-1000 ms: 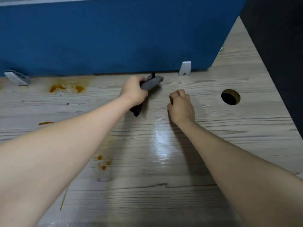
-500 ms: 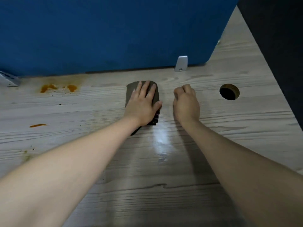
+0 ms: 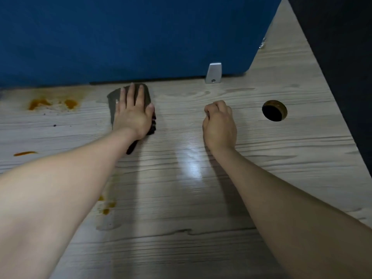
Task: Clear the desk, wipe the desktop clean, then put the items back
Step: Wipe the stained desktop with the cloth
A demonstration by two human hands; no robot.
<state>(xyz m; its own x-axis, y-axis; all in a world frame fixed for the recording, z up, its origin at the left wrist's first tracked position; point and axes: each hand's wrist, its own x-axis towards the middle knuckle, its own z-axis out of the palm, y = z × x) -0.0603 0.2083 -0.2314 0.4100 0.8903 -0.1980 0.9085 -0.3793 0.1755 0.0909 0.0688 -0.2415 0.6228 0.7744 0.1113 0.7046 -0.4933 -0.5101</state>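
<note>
Wood counter [image 3: 251,178] stained orange; cloth [image 3: 112,97] pressed flat by left hand [image 3: 132,115], fingers straight; right hand [image 3: 219,123] clenched, empty. Risk: stains [image 3: 40,102] smeared if cloth dragged dry.

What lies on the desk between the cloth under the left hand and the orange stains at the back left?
In the head view, only bare wood between the cloth and the orange stains.

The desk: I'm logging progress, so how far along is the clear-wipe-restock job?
Cleared: no items on the desktop. In hand: the left hand presses a grey cloth flat. Left: orange stains and returning the items.
</note>
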